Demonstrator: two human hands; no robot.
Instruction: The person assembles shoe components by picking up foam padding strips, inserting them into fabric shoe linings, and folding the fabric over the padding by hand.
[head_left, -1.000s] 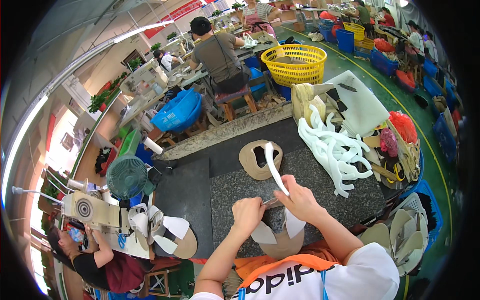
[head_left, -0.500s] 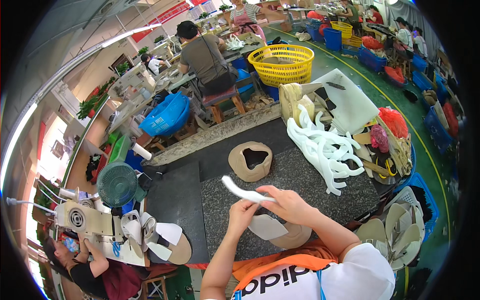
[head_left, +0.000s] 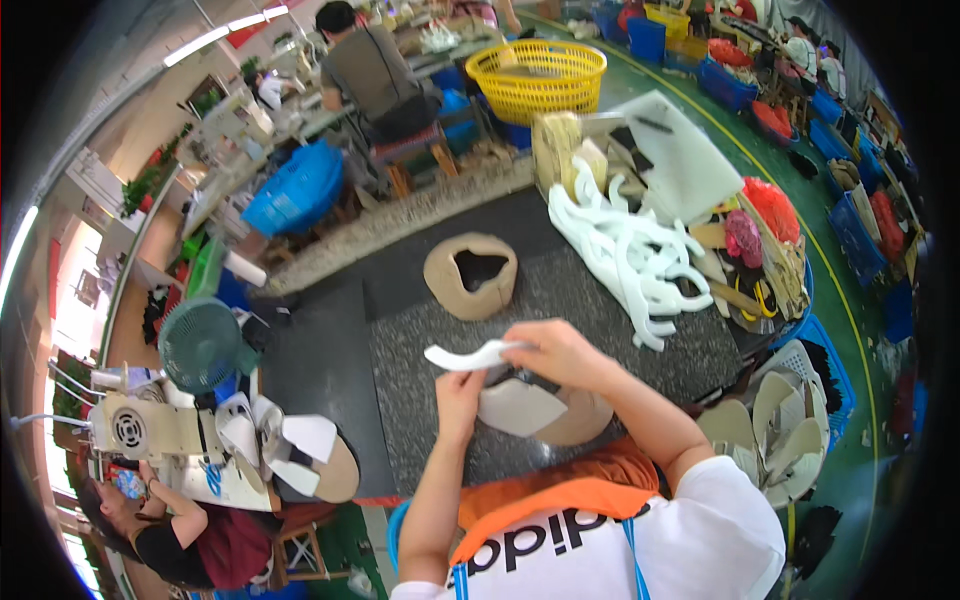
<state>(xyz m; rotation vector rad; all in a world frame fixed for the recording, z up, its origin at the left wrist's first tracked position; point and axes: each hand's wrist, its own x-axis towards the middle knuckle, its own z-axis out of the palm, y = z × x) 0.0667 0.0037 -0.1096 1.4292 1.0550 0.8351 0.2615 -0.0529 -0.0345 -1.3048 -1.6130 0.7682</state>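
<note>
My right hand (head_left: 555, 350) pinches one end of a white curved foam-like strip (head_left: 455, 358), above the dark speckled worktop. My left hand (head_left: 460, 400) has its fingers closed at the strip's lower edge, near its middle. The other end of the strip sticks out free to the left. Under my right forearm lies a beige rounded fabric piece (head_left: 583, 418) with a white panel (head_left: 520, 407) on it, partly hidden. Beyond my hands sits a tan cap-like piece (head_left: 440, 272) with a dark opening.
A heap of white curved strips (head_left: 630, 250) lies at the right, beside a white sheet (head_left: 690, 155). White and beige pieces stand in a basket (head_left: 790, 400) at lower right. A green fan (head_left: 203, 343), a sewing machine (head_left: 150, 425) and a seated person are at left.
My head view has shifted, so the bench appears farther left and higher. The strip, sloping down to the right before, now lies nearer level, still in my hands.
</note>
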